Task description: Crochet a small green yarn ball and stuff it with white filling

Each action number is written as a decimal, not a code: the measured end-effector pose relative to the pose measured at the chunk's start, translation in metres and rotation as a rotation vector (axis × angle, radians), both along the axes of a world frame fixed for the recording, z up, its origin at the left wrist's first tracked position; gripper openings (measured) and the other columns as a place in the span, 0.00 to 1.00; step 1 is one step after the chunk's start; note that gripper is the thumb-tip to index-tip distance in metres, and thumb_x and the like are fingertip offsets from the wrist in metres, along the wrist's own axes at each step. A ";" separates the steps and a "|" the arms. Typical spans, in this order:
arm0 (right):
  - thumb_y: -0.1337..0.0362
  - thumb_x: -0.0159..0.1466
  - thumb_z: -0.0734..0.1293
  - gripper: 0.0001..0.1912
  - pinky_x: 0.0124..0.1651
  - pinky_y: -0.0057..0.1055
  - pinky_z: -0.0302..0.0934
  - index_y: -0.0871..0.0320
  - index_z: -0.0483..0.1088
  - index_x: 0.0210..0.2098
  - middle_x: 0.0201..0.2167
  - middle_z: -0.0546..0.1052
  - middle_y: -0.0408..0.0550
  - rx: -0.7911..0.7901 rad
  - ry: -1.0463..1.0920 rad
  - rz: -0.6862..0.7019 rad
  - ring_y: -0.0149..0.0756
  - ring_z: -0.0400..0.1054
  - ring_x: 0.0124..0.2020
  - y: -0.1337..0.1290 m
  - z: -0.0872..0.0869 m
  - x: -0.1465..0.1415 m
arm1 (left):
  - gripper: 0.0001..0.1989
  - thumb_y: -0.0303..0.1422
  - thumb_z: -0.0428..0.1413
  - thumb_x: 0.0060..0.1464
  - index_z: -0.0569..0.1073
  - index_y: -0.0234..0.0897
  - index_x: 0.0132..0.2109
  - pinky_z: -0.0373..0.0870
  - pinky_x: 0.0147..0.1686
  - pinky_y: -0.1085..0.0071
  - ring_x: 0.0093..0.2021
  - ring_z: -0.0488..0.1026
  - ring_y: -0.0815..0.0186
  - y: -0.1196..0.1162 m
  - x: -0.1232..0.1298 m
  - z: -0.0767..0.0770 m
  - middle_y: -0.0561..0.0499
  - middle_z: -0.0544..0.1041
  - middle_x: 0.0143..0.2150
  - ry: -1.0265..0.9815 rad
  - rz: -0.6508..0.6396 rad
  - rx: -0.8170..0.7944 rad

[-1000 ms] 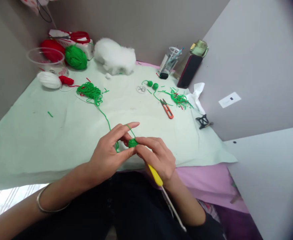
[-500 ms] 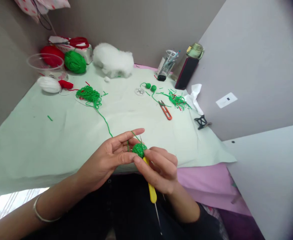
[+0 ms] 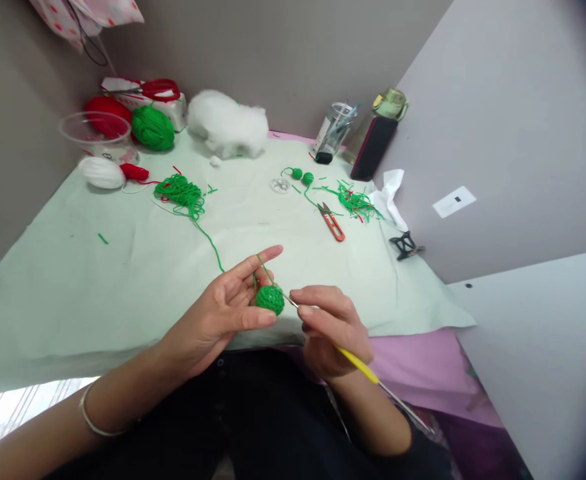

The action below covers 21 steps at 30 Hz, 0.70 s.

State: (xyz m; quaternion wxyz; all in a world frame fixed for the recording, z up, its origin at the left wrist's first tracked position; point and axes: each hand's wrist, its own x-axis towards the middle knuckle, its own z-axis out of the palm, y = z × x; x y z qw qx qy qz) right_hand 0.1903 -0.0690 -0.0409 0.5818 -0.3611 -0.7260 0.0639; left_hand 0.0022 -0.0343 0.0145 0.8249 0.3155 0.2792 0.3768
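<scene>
A small round piece of green crochet is pinched in my left hand, between the thumb and the curled fingers. Green working yarn runs from a loose heap of yarn to this hand and passes over its raised index finger. My right hand is closed around a crochet hook with a yellow grip and a metal tip at either end. One tip touches the upper right edge of the crochet; whether it sits inside a stitch I cannot tell. The other tip points down to the right.
Orange thread snips lie beyond my hands, near green yarn scraps and two small green balls. White stuffing, a green yarn ball and a clear tub stand at the back. A phone leans on a bottle.
My right hand has drawn away to the right from the crochet, and the hook has swung from steep to a flatter slant. The crochet has shifted slightly left in my left hand.
</scene>
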 end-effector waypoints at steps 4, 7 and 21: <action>0.69 0.73 0.62 0.19 0.34 0.34 0.76 0.47 0.75 0.57 0.45 0.83 0.50 0.107 0.115 0.007 0.38 0.79 0.42 0.002 0.009 -0.010 | 0.38 0.24 0.73 0.43 0.78 0.51 0.61 0.70 0.42 0.78 0.40 0.68 0.72 -0.002 0.003 -0.001 0.55 0.69 0.40 -0.013 0.073 0.043; 0.68 0.73 0.63 0.17 0.32 0.33 0.75 0.47 0.78 0.54 0.43 0.84 0.49 0.083 0.216 0.008 0.38 0.79 0.40 0.004 0.012 -0.016 | 0.36 0.24 0.73 0.44 0.78 0.50 0.61 0.70 0.40 0.79 0.40 0.68 0.72 -0.001 0.003 -0.002 0.55 0.69 0.39 -0.012 0.098 0.065; 0.59 0.69 0.69 0.07 0.30 0.33 0.71 0.52 0.81 0.39 0.33 0.83 0.47 -0.519 0.708 0.277 0.34 0.74 0.28 0.009 0.035 -0.007 | 0.22 0.36 0.61 0.58 0.80 0.37 0.59 0.71 0.35 0.73 0.35 0.73 0.67 0.013 -0.006 -0.013 0.49 0.75 0.37 -0.032 -0.096 0.060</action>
